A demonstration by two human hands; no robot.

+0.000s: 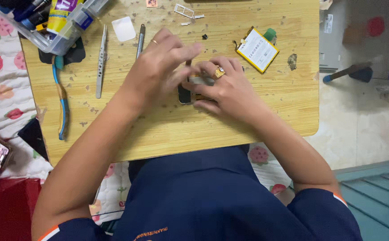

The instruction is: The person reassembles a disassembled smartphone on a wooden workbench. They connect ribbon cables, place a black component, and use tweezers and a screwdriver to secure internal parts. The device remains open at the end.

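Toothbrush: blue-handled toothbrush (62, 100) lies at the wooden table's (167, 134) left edge.
Tweezers: long silver metal tweezers (100, 62) lie beside it.
Left hand (156, 71): fingers curled, pinching over the small dark opened phone (186, 93).
Right hand (223, 87): fingers clasp the phone mid-table.
Battery: flat white yellow-edged battery (257, 50) lies right.
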